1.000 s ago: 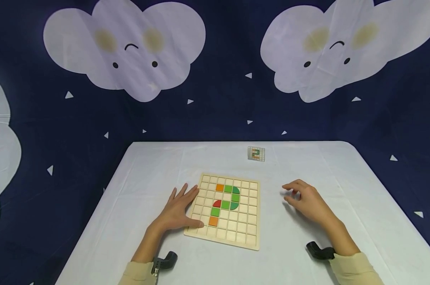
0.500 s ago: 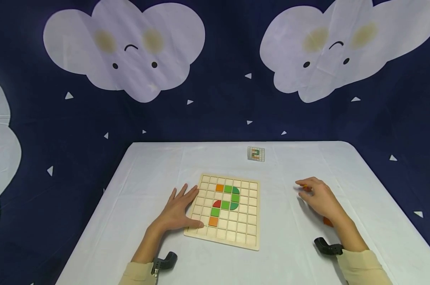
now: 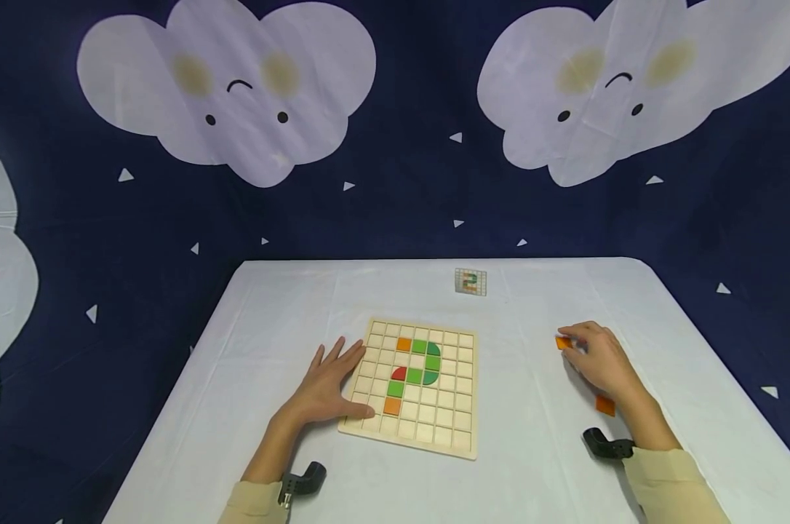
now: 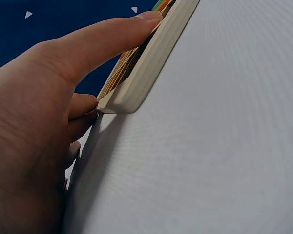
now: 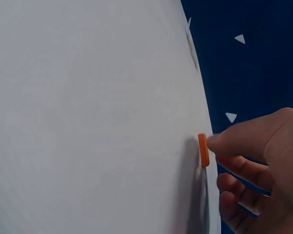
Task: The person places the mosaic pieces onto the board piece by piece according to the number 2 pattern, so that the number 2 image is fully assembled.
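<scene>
On the table lies a square wooden grid board (image 3: 471,393) bearing a curved row of inlaid pieces, with an orange square tile (image 3: 404,344) at its top end, green squares (image 3: 414,376), dark green quarter-rounds and a red quarter-round (image 3: 399,374). My left hand (image 3: 326,386) rests with spread, straight fingers along the board's left edge; in the left wrist view its thumb (image 4: 117,36) lies over the frame. To the right of the board, my right hand (image 3: 601,356) pinches a loose orange tile (image 5: 203,150) between thumb and fingertips. The other fingers curl loosely.
Another orange tile (image 3: 605,405) lies beside my right forearm. A small pattern card (image 3: 470,282) showing a similar curved figure sits near the table's back edge. Behind the white-covered table (image 3: 290,291) hangs a dark blue cloth (image 3: 395,218) with clouds.
My right hand has moved right and away from the board, and an orange tile now shows at its fingertips. The second orange tile has come into view. My left hand stays put.
</scene>
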`<state>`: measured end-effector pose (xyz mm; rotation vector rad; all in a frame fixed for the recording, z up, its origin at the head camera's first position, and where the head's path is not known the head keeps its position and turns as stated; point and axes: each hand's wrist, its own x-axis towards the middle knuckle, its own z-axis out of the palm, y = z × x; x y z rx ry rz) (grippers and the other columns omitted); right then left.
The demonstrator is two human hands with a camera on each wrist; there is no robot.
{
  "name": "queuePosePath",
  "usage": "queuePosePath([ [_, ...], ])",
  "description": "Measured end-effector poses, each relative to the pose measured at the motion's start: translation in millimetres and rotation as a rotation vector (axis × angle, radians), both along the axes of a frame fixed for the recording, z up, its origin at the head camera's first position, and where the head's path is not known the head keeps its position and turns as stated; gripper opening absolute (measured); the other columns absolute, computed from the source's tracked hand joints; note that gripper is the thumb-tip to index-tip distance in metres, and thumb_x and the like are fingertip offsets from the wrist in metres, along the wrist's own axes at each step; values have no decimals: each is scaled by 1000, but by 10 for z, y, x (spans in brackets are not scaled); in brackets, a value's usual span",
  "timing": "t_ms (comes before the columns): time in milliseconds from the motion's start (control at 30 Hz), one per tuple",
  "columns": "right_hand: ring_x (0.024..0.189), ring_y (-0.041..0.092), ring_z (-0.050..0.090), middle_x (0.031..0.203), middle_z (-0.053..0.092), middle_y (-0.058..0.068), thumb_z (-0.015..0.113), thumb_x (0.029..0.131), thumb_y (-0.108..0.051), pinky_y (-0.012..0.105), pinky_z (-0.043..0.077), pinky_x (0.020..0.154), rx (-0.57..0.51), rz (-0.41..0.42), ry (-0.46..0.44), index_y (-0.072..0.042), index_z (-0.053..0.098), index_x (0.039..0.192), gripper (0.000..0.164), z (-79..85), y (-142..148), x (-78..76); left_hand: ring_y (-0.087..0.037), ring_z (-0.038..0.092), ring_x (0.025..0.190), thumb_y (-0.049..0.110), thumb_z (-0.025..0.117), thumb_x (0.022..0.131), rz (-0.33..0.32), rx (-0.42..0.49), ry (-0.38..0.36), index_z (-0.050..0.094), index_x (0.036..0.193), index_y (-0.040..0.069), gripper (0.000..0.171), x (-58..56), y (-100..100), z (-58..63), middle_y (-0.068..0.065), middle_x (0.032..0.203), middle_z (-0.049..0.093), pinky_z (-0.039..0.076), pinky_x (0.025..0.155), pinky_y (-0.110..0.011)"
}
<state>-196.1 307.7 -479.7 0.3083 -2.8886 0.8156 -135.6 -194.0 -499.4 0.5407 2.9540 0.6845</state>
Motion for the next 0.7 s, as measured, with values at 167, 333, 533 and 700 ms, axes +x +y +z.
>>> queuePosePath([
  [167, 101, 39, 50, 117, 57, 22, 59, 87, -3, 57, 40, 85, 32, -3, -27, 0, 66, 118, 31, -42, 29, -25, -20, 4, 146, 77, 70, 58, 3, 7, -4, 31, 152, 15, 119, -4, -1, 10, 7, 156, 24, -3, 115, -46],
  [333, 95, 36, 52, 111, 58, 21, 59, 87, -2, 54, 42, 81, 31, 16, -19, 0, 66, 117, 31, -65, 52, -35, -20, 5, 146, 77, 71, 58, 6, 9, 4, 32, 151, 14, 119, 1, 5, 19, 6, 156, 25, -2, 115, -47],
  [533, 93, 32, 52, 110, 58, 19, 58, 89, -2, 50, 44, 78, 38, 35, -32, 1, 65, 119, 31, -88, 65, -22, -21, 5, 146, 76, 71, 59, -1, -5, 0, 32, 151, 14, 118, 9, 8, 21, 6, 156, 25, -3, 115, -46],
  [700, 89, 29, 51, 109, 58, 18, 60, 89, -2, 44, 43, 74, 17, 84, -33, 0, 65, 120, 32, -83, 51, -2, -21, 5, 146, 76, 71, 59, 2, 3, 0, 32, 151, 14, 118, 9, 5, 26, 6, 156, 25, -3, 115, -46],
])
